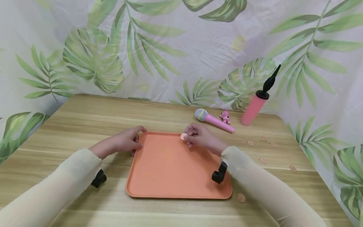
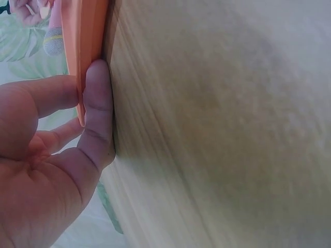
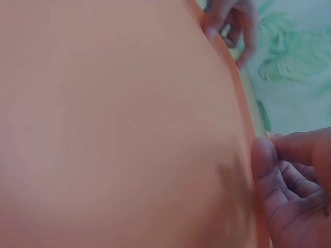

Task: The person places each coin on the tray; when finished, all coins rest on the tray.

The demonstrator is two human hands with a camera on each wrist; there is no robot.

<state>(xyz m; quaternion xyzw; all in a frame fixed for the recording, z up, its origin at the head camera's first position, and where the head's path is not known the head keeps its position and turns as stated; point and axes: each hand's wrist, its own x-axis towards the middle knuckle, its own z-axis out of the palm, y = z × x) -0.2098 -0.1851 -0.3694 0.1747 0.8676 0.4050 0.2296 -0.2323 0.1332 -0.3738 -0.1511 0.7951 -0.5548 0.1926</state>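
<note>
An orange rectangular tray [image 1: 175,170] lies on the wooden table in the head view. My left hand [image 1: 123,142] grips its far left corner; the left wrist view shows the tray's edge [image 2: 89,31] pinched between thumb and fingers. Over the tray's far rim, right of its middle, my right hand [image 1: 200,137] pinches a small, pale pink, coin-like disc [image 1: 183,136] between thumb and forefinger. Only a sliver of the disc [image 3: 269,135] shows past the fingertips in the right wrist view. The tray's surface is bare.
Several similar coin-like discs [image 1: 262,160] lie scattered right of the tray, one close to its near right corner. Behind the right hand lie a pink toy microphone [image 1: 216,122] and a small pink figurine [image 1: 225,117]. A pink hand pump [image 1: 253,110] stands at the back right.
</note>
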